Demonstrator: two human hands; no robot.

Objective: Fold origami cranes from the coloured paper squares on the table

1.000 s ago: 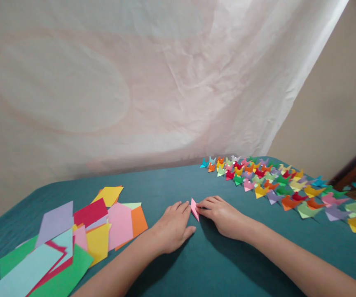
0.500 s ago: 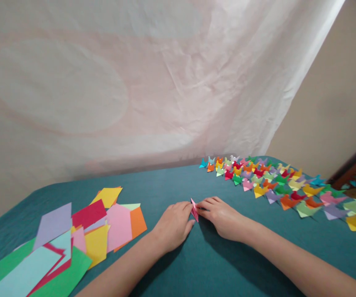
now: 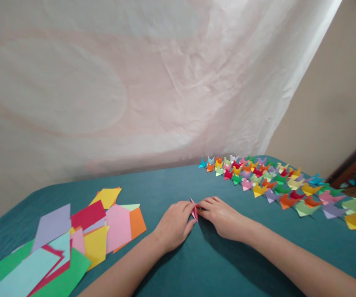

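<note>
A small folded piece of pink paper [image 3: 195, 213], narrow and pointed at both ends, is pinched between my two hands just above the green cloth. My left hand [image 3: 175, 225] grips it from the left, thumb at the near end and fingers at the far side. My right hand [image 3: 219, 216] holds it from the right, thumb and forefinger pressed together at its upper part. Fingers cover much of the paper's middle, so its exact folds are hidden.
Loose coloured paper sheets [image 3: 118, 227] overlap in a spread pile on the left of the green-covered table [image 3: 153, 181]. Many folded paper birds [image 3: 260, 190] stand in rows at the right. A pale curtain [image 3: 165, 95] hangs behind the table.
Both hands keep their hold on the pink paper, with only a slight shift of the fingers. The whole view has drifted very slightly.
</note>
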